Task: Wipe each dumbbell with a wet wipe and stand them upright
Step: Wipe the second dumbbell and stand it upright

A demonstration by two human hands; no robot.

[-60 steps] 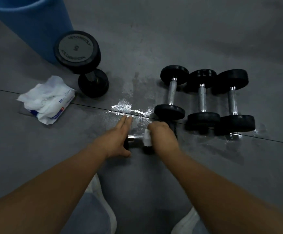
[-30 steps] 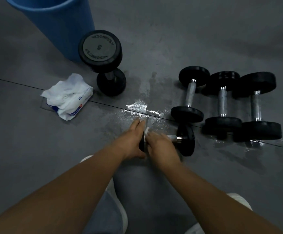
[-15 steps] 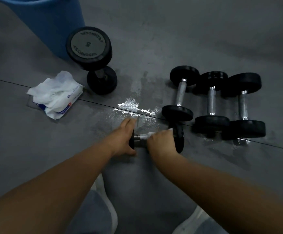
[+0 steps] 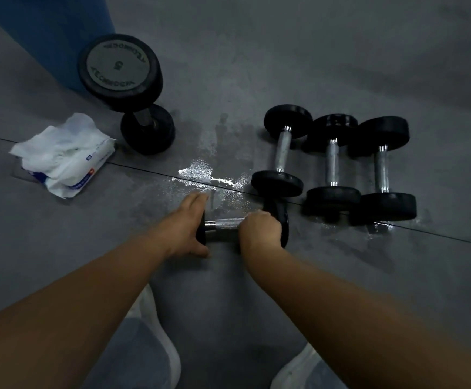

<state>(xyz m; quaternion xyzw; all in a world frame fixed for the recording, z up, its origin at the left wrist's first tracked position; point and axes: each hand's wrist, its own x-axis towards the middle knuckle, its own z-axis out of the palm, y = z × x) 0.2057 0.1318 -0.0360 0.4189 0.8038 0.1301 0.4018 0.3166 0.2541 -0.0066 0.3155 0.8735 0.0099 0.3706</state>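
My right hand [image 4: 261,230] has just slid along the chrome bar to its far end. Half a second ago it sat mid-handle with white cloth showing; now it is pressed against the right-hand plate, and bare, shiny metal lies open between my two hands. The fingers [image 4: 256,217] are curled tightly round the bar. The wet wipe is no longer clearly visible, so I judge it is bunched under my palm, though I cannot confirm that. My left hand [image 4: 185,228] has not moved: its fingers are straight and relaxed and lie flat over the left plate, with the thumb tucked below, bracing the dumbbell [image 4: 226,224] so it cannot roll. The dumbbell lies on its side on the floor [image 4: 341,276] right in front of me, just below the wet patch [image 4: 200,172], with its right plate close to the nearest of the three small dumbbells [image 4: 332,164] lying in a row. I think this stroke finishes the handle, which leaves the two plates to wipe before I tip this one onto its end. The large dumbbell [image 4: 119,68] already stands upright beside the blue bin [image 4: 46,32], and the pack of wipes [image 4: 63,155] lies within reach on my left.
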